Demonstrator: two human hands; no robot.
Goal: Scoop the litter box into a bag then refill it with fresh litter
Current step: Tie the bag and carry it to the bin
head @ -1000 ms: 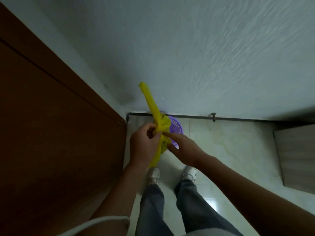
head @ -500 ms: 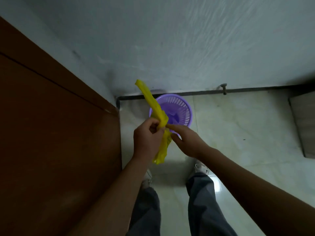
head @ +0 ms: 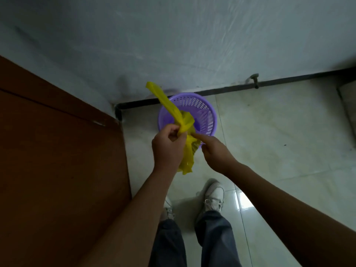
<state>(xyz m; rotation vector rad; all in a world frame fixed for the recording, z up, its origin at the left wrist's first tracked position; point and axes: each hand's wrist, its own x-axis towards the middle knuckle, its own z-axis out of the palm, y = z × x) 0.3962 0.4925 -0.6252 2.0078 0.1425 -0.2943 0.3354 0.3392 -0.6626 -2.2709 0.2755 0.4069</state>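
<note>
bag: 1, yellow point(head: 184, 124), twisted into a rope with a knot-like bunch at mid-length; held in mid-air above the near rim of the basket, one tail sticking up-left toward the wall, the other hanging down between the hands
left hand: point(head: 168, 147) fingers curled round the bag just below the bunch, gripping it
right hand: point(head: 215, 151) index finger stretched out, tip touching the bag at the bunch; other fingers curled under; pinching or only touching, cannot tell
basket: 1, purple point(head: 209, 112), perforated wall, on the floor against the wall's dark skirting, partly hidden by bag and hands
shoes: 2, white point(head: 214, 195), on the floor below the hands; left one mostly hidden by the left forearm
legs: 2, dark trousers, bottom centre
door: 1, brown point(head: 57, 170), fills the left side
floor: pale glossy tiles point(head: 279, 141)
wall: grey-white, upper half point(head: 192, 35); one small metal fitting on the skirting at right point(head: 254, 79)
vs 0.5 s ago: basket rim wholly in view, sits lower in frame and more toward centre; both shoes showing, only one was; bag upper tail leaning further left; same grip by left hand, right index at the same spot on the bag
vs 1.0 s ago: basket was almost fully hidden behind the hands
</note>
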